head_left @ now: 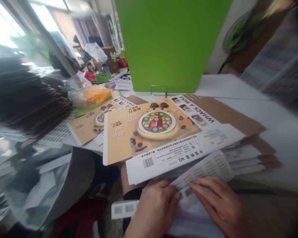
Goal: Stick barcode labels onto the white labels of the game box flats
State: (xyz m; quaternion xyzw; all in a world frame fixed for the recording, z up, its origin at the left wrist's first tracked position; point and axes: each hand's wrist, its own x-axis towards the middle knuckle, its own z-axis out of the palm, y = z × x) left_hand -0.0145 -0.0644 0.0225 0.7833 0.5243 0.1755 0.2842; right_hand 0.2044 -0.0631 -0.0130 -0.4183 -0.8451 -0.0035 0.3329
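My left hand [155, 208] and my right hand [216, 201] sit low in the head view, both gripping a white sheet of barcode labels [201, 175] along its near edge. A strip of barcode labels [124, 209] sticks out to the left beneath my left hand. Just beyond the hands lies a stack of flat printed cardboard box blanks [159, 132], with "WHACK A MOLE" on the top one. The sheet's far end rests against that stack's front edge. A second printed blank [89, 124] lies to its left.
A green upright board [171, 43] stands behind the stack on a wire stand [159, 89]. Dark flattened cardboard [22, 99] is piled at the left, near a plastic bag with yellow contents [96, 94]. A white table surface [283, 145] extends right.
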